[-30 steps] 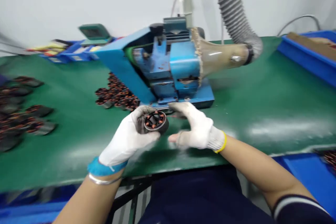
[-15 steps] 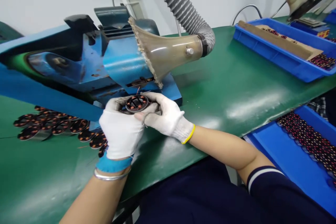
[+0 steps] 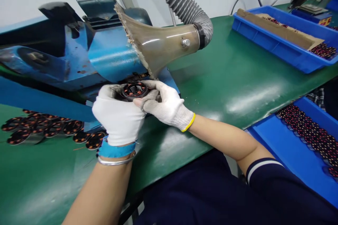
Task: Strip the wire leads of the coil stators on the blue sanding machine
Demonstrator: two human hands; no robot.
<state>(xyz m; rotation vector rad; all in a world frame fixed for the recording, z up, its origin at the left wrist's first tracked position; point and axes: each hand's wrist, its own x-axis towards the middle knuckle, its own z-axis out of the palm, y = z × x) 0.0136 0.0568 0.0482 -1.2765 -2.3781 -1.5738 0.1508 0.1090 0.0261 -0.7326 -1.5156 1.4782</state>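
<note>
Round dk stator (image 3: 135,90); copper-wound inside

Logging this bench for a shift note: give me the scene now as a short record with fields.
Left hand: gloved, grips the coil ring
Right hand: gloved, fingers on the same ring
Behind: blue machine with funnel and hose
Table: green, loose rings piled at left
Right side: blue trays

The green bench (image 3: 232,77) carries a blue machine (image 3: 111,56) across its left half. A cluster of copper-wound rings (image 3: 44,130) lies flat on the mat at the left, in front of the machine. 1 blue tray (image 3: 274,51) sits far right, towards the back.
</note>
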